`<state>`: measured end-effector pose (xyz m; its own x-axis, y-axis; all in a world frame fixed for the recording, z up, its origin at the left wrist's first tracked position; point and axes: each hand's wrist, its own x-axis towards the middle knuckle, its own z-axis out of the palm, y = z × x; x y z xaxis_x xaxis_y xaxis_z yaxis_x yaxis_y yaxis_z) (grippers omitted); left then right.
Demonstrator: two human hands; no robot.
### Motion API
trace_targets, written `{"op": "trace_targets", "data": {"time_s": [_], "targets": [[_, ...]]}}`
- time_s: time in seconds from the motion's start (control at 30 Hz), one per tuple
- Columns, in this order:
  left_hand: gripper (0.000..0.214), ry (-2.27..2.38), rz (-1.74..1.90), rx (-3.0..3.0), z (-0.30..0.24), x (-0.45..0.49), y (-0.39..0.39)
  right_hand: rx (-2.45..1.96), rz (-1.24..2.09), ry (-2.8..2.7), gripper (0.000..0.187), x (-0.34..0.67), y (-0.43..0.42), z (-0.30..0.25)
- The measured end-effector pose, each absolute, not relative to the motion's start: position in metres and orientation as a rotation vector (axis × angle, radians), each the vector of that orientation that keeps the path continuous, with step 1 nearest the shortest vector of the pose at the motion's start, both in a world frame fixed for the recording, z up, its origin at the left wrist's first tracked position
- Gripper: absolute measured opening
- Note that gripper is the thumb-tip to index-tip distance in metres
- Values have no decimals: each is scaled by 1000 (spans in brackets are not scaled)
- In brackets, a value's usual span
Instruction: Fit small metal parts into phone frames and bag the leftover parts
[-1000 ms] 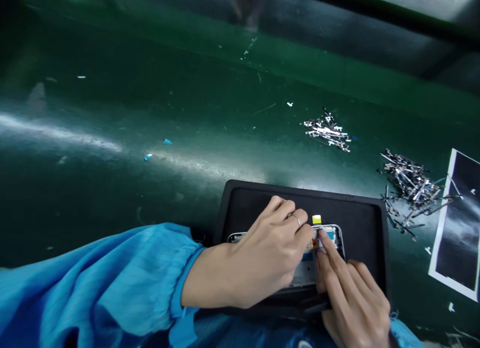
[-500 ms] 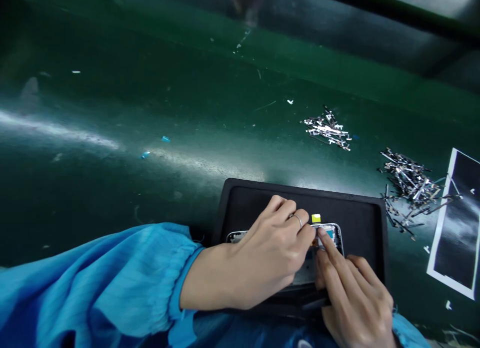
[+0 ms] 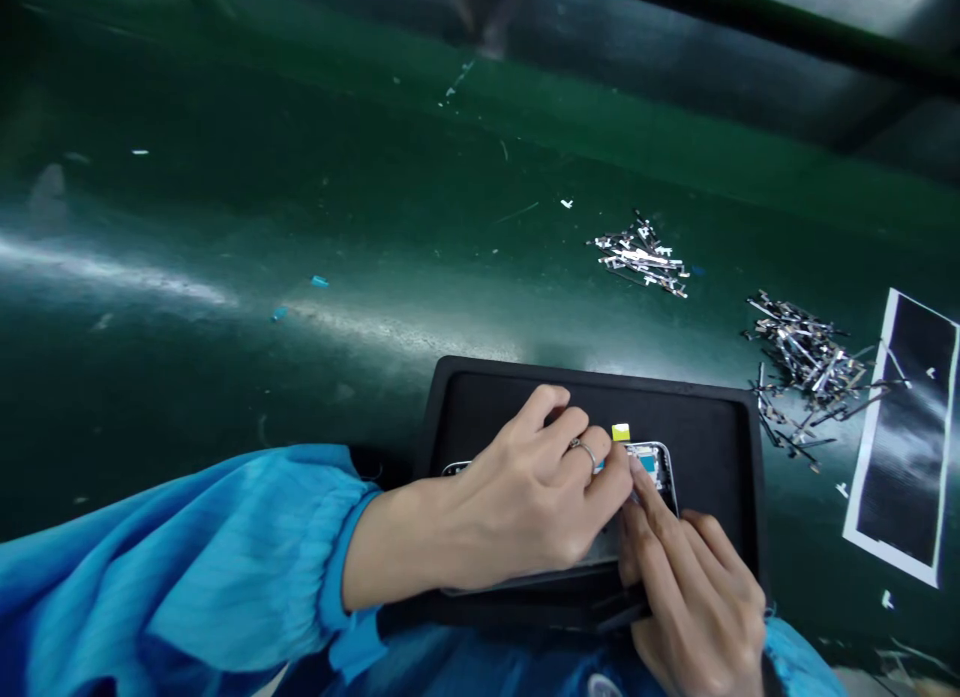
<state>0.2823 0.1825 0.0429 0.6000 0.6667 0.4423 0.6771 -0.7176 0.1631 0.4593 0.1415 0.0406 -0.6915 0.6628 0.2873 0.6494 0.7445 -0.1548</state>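
The right hand (image 3: 697,597) has its fingers close together, touching a phone (image 3: 649,465) in a black tray (image 3: 712,442). The left hand (image 3: 517,492) curls over the phone; I cannot tell if its fingers pinch anything. Farther off, a big pile of strips (image 3: 810,355) and a smaller pile (image 3: 641,259) lie on the green table (image 3: 202,397).
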Motion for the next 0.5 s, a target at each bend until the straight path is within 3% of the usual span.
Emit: {"op": "trace_targets", "data": {"time_s": [0.5], "targets": [[27, -1216, -982, -2737, 32, 285, 175, -1048, 116, -2619, 34, 459, 140, 38]]}}
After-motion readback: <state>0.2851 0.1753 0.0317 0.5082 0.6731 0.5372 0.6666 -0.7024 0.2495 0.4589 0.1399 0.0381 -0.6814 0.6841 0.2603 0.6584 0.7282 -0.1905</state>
